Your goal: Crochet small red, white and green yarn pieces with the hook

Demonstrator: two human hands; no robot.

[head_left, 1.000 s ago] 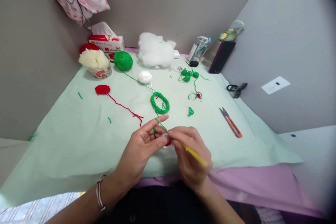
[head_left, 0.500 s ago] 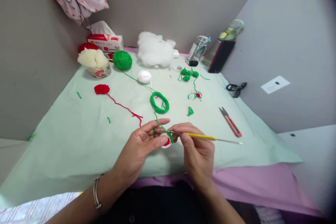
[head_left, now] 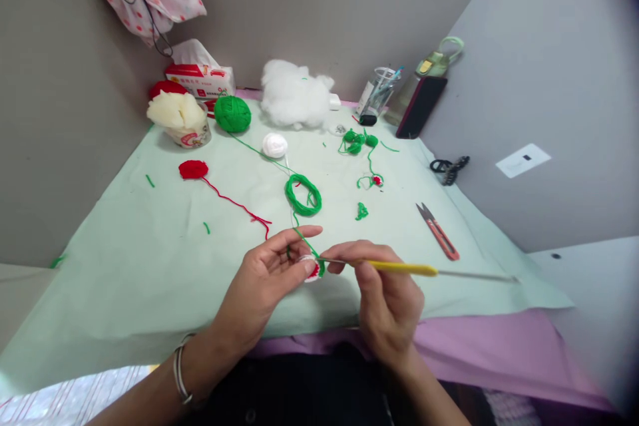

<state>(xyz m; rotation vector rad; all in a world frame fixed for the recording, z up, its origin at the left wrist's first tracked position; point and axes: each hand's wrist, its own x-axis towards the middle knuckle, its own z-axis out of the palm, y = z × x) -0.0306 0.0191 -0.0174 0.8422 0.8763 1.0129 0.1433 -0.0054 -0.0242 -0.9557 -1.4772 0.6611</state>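
Note:
Between thumb and fingers, my left hand (head_left: pixel 267 279) pinches a small round crochet piece (head_left: pixel 313 271) with a red middle, a white ring and green stitches along its right edge. My right hand (head_left: pixel 387 293) grips a crochet hook (head_left: pixel 402 267) with a yellow handle and metal ends. The hook's left tip meets the green stitches; whether it sits inside a loop I cannot tell. Green yarn (head_left: pixel 303 237) runs from the piece past my left fingers up to a loose green yarn coil (head_left: pixel 303 196).
Behind lie a green yarn ball (head_left: pixel 232 114), a white yarn ball (head_left: pixel 274 145), red yarn (head_left: pixel 193 169) and white stuffing (head_left: pixel 297 94). Orange-handled thread snips (head_left: pixel 438 231) rest at right. Small green crochet pieces (head_left: pixel 362 212) lie mid-table. A phone (head_left: pixel 422 106) leans on a bottle (head_left: pixel 434 65).
My right hand and the hook have moved right, drawing the hook's tip back to the piece's edge. The crochet piece has shifted slightly left in my left hand.

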